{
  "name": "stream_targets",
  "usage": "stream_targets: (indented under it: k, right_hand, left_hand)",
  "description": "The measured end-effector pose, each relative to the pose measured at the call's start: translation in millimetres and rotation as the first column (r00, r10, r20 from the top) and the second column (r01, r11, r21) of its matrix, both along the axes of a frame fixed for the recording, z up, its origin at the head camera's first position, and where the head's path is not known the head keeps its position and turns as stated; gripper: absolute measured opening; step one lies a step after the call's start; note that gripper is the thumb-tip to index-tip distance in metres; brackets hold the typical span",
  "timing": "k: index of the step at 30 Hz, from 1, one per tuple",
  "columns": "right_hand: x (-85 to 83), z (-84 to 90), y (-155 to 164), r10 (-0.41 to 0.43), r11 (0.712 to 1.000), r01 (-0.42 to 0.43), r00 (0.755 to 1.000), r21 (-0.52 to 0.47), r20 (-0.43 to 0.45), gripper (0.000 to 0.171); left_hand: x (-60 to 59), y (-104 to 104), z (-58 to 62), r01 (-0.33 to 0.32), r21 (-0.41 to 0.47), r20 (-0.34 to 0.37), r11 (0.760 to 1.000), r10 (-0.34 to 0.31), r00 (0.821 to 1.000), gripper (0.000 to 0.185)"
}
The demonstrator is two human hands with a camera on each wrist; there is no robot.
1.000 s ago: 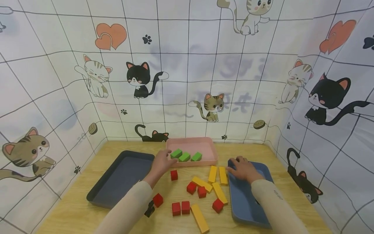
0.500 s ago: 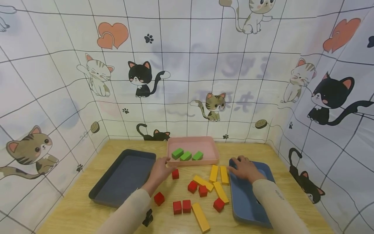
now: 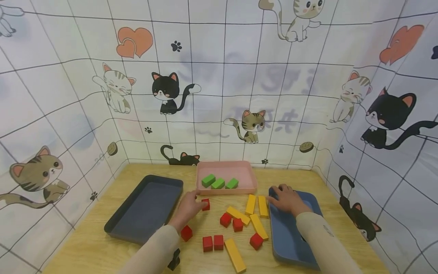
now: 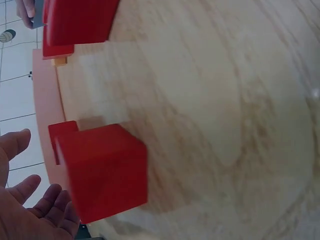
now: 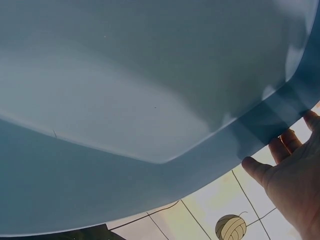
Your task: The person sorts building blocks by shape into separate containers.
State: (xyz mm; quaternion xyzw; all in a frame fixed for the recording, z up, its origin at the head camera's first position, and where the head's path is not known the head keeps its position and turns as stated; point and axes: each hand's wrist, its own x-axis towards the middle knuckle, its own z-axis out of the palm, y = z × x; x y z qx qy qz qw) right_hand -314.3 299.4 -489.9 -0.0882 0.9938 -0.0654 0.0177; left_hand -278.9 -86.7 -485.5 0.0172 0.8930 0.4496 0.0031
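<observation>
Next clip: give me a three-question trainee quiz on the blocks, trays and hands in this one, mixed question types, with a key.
1. True or false: the pink tray holds three green blocks.
2. Multiple choice: the left hand is right at
A. a yellow block
B. a red cube
C. the dark grey tray
3. Short answer: on which tray does the right hand rest?

Key
1. True; the three lie in a row at the tray's front.
2. B; the left wrist view shows the open fingers beside the cube, not yet gripping it.
3. The blue tray, at its far left corner.
</observation>
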Motion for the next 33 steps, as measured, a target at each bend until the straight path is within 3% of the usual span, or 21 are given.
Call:
stream_targets:
  k: [7, 24, 33]
  right_hand:
    - [1.0, 2.8, -2, -0.008, 1.000, 0.008, 1.000, 0.011, -0.001, 0.069]
    - [2.9, 1.7, -2, -0.011, 1.000, 0.011, 1.000, -0.005, -0.002, 0.066]
    - [3.6, 1.5, -2, -0.010, 1.000, 0.010, 1.000, -0.006, -0.013, 0.066]
  left_hand:
    - [-1.7, -1, -7.4, -0.015, -0.001, 0.040, 1.000, 0.015, 0.999, 0.056]
    - [-9.1, 1, -20.8, 0.063, -0.062, -0.014, 0.996, -0.064, 0.998, 0.052]
    - [-10.6, 3, -21.9, 0.048, -0.065, 0.002, 0.997, -0.048, 0.999, 0.043]
